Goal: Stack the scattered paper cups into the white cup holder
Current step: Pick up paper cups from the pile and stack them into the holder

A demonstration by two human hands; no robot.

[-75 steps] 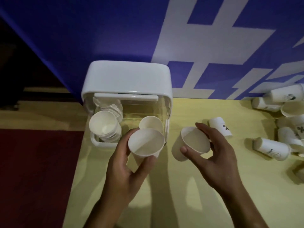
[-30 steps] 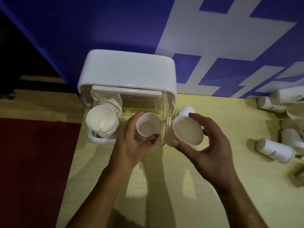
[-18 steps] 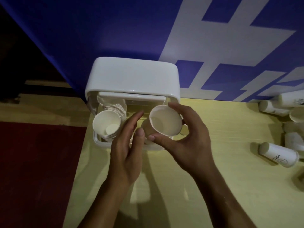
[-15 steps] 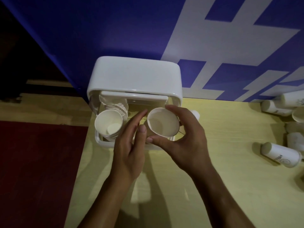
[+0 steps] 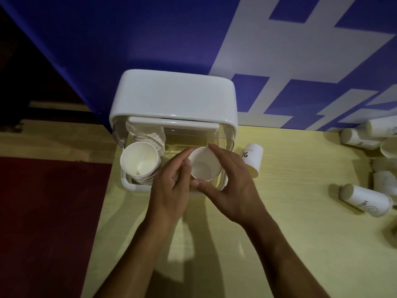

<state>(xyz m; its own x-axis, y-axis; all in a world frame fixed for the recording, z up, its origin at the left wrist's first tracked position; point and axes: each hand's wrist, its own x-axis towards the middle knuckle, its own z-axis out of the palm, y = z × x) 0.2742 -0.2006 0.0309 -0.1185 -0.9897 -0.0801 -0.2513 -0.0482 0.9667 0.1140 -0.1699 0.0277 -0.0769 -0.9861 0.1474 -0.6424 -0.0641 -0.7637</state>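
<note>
two hands (image 5: 206, 190) gripping one paper cup (image 5: 205, 164) in white cup holder (image 5: 174, 97), one stack (image 5: 139, 162) beside

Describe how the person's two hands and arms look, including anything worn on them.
Both arms are bare from the bottom edge of the picture up to the hands: no sleeves, gloves, watch, bracelet or rings show. The left hand and the right hand have short, plain nails. The dim light hides finer detail, and shadow falls on the forearms.
</note>
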